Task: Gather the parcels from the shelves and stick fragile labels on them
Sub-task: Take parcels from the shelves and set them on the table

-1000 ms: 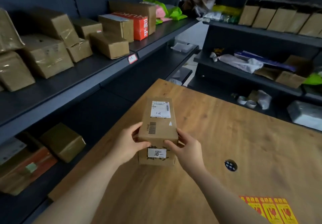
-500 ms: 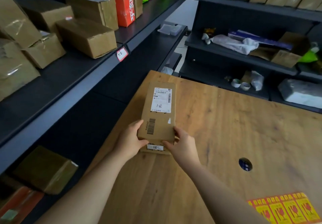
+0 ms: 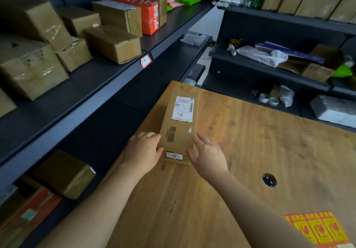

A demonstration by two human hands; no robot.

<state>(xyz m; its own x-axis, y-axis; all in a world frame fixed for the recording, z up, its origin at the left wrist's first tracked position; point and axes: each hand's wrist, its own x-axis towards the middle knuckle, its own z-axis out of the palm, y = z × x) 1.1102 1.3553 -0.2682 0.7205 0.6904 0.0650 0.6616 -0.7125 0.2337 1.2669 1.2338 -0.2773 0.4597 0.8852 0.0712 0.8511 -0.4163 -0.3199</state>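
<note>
Two hands at one cardboard parcel (image 3: 179,130) on the wooden table (image 3: 269,141).
Left hand (image 3: 142,151) gripped its near left corner; right hand (image 3: 209,157) hovered spread beside its right edge. Fragile labels (image 3: 317,230) lay near right; shelves (image 3: 96,85) of boxes (image 3: 113,43) stood left.

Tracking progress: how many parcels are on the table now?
1. The parcel lies by the left edge of the table; the left hand holds its left side, the right hand is open at its right. None looks hidden.
</note>
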